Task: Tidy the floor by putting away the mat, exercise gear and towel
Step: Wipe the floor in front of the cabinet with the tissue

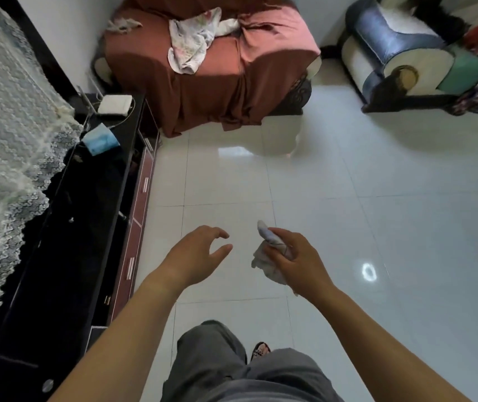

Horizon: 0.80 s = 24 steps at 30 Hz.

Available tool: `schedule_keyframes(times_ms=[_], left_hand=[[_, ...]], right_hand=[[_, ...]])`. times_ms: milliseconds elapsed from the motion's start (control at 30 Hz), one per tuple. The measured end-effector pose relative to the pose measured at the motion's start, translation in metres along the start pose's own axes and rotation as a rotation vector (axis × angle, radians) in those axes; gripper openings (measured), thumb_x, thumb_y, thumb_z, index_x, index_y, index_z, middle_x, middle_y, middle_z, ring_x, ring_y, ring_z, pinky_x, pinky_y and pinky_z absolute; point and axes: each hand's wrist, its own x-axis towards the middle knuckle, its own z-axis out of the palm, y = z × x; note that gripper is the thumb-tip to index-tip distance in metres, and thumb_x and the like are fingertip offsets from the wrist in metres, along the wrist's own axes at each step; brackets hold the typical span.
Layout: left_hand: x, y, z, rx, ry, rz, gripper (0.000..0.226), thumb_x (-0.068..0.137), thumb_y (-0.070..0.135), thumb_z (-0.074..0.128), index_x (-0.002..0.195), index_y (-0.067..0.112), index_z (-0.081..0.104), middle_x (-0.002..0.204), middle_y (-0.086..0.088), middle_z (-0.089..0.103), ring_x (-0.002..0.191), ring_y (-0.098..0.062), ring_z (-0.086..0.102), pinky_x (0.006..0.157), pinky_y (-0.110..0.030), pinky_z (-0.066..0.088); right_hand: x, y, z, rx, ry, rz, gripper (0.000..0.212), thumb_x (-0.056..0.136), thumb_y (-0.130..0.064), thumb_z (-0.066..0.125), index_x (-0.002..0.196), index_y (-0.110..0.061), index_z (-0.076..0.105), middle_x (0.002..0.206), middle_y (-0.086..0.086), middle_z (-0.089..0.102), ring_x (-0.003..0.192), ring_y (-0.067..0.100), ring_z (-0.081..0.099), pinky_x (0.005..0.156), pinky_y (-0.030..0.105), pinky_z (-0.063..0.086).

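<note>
My right hand point(295, 256) is shut on a small crumpled grey-white towel point(266, 264), held above the white tiled floor point(377, 184); one end of the cloth sticks up past my fingers. My left hand point(200, 253) hovers just to its left, fingers curled apart, holding nothing. A pale patterned cloth point(194, 42) lies bunched on the armchair draped in a rust-brown cover point(232, 74) at the back. No mat or exercise gear is visible.
A low black cabinet point(87, 204) with reddish drawers runs along the left wall, bearing a white box point(115, 104) and a blue packet point(100, 139). A lace cover point(3, 152) hangs at far left. A blue-and-cream sofa arm point(391, 44) stands at back right.
</note>
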Motion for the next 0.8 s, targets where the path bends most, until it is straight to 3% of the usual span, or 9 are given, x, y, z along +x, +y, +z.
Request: schedule_keyframes(times_ms=[100,233,300,433,533,600,700,800], left_hand=[[0.037,-0.014,-0.017,-0.016,0.002,-0.058,0.037,0.093,0.045,0.046,0.127,0.029,0.049,0.134,0.007,0.048,0.121,-0.011,0.047,0.101,-0.029,0.039],[0.099,-0.042,-0.043,-0.048,0.018,-0.107,0.037,0.093,0.044,0.046,0.127,0.029,0.049,0.134,0.008,0.048,0.12,-0.01,0.047,0.099,-0.027,0.039],[0.137,-0.059,-0.06,-0.049,0.028,-0.128,0.036,0.093,0.045,0.045,0.126,0.029,0.05,0.134,0.008,0.048,0.119,-0.01,0.047,0.098,-0.028,0.039],[0.205,-0.085,-0.101,-0.07,0.034,-0.181,0.037,0.094,0.045,0.045,0.126,0.028,0.05,0.134,0.007,0.048,0.12,-0.011,0.047,0.098,-0.029,0.039],[0.251,-0.097,-0.134,-0.085,0.037,-0.205,0.037,0.094,0.045,0.044,0.126,0.028,0.049,0.134,0.007,0.047,0.12,-0.011,0.047,0.098,-0.029,0.04],[0.282,-0.103,-0.154,-0.083,0.052,-0.208,0.037,0.094,0.045,0.044,0.127,0.028,0.049,0.134,0.006,0.047,0.12,-0.012,0.047,0.099,-0.031,0.04],[0.318,-0.112,-0.177,-0.098,0.076,-0.228,0.038,0.093,0.045,0.045,0.127,0.028,0.049,0.134,0.007,0.046,0.119,-0.012,0.047,0.099,-0.033,0.041],[0.343,-0.127,-0.192,-0.118,0.098,-0.286,0.038,0.093,0.046,0.046,0.126,0.028,0.049,0.135,0.008,0.045,0.119,-0.011,0.047,0.1,-0.035,0.041]], right_hand=[[0.052,-0.003,0.0,-0.032,-0.056,-0.014,0.024,0.097,-0.023,0.049,0.086,-0.004,0.058,0.079,0.007,0.069,0.077,0.01,0.07,0.066,0.019,0.054],[0.136,-0.014,0.007,-0.028,-0.128,-0.038,0.034,0.097,-0.028,0.049,0.089,0.005,0.055,0.08,0.014,0.066,0.073,0.009,0.068,0.062,0.011,0.049],[0.184,-0.021,0.009,-0.019,-0.153,-0.055,0.039,0.097,-0.031,0.05,0.089,0.007,0.054,0.08,0.017,0.064,0.073,0.013,0.069,0.062,0.015,0.051],[0.275,-0.042,0.007,-0.019,-0.234,-0.028,0.039,0.097,-0.035,0.05,0.078,0.0,0.052,0.072,0.013,0.062,0.073,0.021,0.07,0.07,0.04,0.057],[0.337,-0.064,0.004,-0.02,-0.273,-0.032,0.044,0.097,-0.04,0.049,0.07,-0.006,0.045,0.064,0.01,0.055,0.067,0.022,0.065,0.071,0.042,0.057],[0.376,-0.071,0.004,-0.104,-0.246,-0.064,0.042,0.098,-0.036,0.046,0.073,-0.003,0.048,0.067,0.01,0.06,0.069,0.022,0.068,0.07,0.046,0.057],[0.426,-0.077,0.006,-0.182,-0.282,-0.086,0.037,0.099,-0.033,0.045,0.078,-0.005,0.056,0.072,0.006,0.067,0.074,0.017,0.07,0.071,0.045,0.056],[0.471,-0.089,0.011,-0.153,-0.346,-0.123,0.041,0.098,-0.033,0.046,0.08,0.003,0.054,0.074,0.016,0.065,0.069,0.02,0.068,0.067,0.031,0.057]])
